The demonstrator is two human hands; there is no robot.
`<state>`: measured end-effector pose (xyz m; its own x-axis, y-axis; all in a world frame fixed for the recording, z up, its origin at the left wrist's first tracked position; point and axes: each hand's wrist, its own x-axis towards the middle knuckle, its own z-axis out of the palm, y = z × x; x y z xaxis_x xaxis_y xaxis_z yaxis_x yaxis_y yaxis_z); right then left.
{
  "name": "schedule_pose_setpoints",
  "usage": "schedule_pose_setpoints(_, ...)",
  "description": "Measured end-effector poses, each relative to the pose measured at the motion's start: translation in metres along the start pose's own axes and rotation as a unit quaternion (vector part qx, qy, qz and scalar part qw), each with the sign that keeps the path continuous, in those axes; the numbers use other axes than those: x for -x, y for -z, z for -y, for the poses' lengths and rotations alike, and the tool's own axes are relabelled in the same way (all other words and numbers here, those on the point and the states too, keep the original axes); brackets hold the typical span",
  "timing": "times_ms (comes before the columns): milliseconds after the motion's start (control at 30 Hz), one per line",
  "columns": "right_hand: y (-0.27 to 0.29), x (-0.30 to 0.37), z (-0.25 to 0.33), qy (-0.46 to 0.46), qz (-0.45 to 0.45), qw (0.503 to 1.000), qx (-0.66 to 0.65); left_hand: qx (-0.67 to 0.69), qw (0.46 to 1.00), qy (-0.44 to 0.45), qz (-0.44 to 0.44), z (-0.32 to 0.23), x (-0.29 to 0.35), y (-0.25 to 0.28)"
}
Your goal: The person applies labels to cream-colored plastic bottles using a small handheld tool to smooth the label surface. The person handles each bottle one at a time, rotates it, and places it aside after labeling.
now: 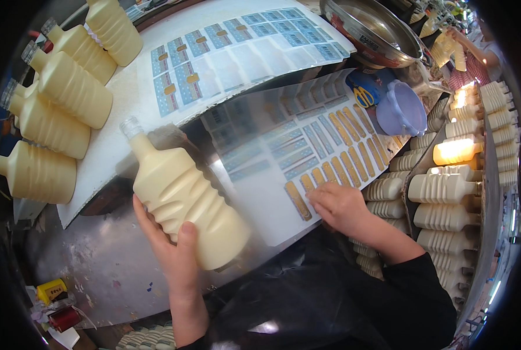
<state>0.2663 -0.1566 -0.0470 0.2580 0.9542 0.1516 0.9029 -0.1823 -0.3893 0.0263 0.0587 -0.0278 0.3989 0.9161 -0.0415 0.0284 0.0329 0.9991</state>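
My left hand (170, 251) grips a cream-coloured ribbed bottle (184, 201) with a clear neck, thumb on the near side and fingers around its left side. The bottle leans, its neck toward the upper left. My right hand (339, 210) is over the near edge of a sheet of labels (260, 204), fingers bent together beside a gold strip label (297, 200). What its fingertips hold, if anything, is hidden. More gold strips (348, 166) and blue patterned labels (289, 151) lie in rows on this translucent sheet.
A raised white board (126, 111) carries several cream bottles (74, 87) at left and another label sheet (196, 73). Beyond the labels are yellow-handled scissors (364, 97), a lavender bucket (401, 108) and a metal basin (377, 32). Stacked bottles (444, 189) line the right; a person (476, 55) is behind.
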Motion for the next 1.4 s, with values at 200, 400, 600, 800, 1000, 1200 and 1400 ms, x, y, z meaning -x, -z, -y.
schedule_pose_setpoints(200,-0.018,0.037,0.016,0.01,0.022,1.0,0.018,-0.011,1.0,-0.027,-0.004,0.005,0.002,-0.001)
schedule_pose_setpoints(400,-0.026,0.048,0.02,0.009,-0.008,0.999,0.03,-0.006,0.999,-0.035,-0.003,0.009,0.002,0.0)
schedule_pose_setpoints(600,-0.013,0.022,0.019,0.006,-0.009,0.999,0.039,0.003,1.0,-0.02,-0.003,0.013,0.002,0.003)
schedule_pose_setpoints(800,-0.024,-0.024,0.019,0.015,-0.009,0.999,0.037,0.016,1.0,-0.019,-0.005,0.012,0.003,0.001)
schedule_pose_setpoints(1000,-0.048,-0.076,0.02,-0.032,0.059,0.996,0.064,0.016,1.0,-0.016,-0.007,0.012,0.004,0.002)
schedule_pose_setpoints(1200,-0.043,-0.031,0.053,-0.051,0.144,0.987,0.051,0.026,0.999,-0.026,0.0,0.014,0.004,0.004)
schedule_pose_setpoints(1400,-0.017,0.031,0.057,-0.066,0.212,0.975,0.01,0.027,0.999,-0.02,-0.002,0.012,0.002,0.002)
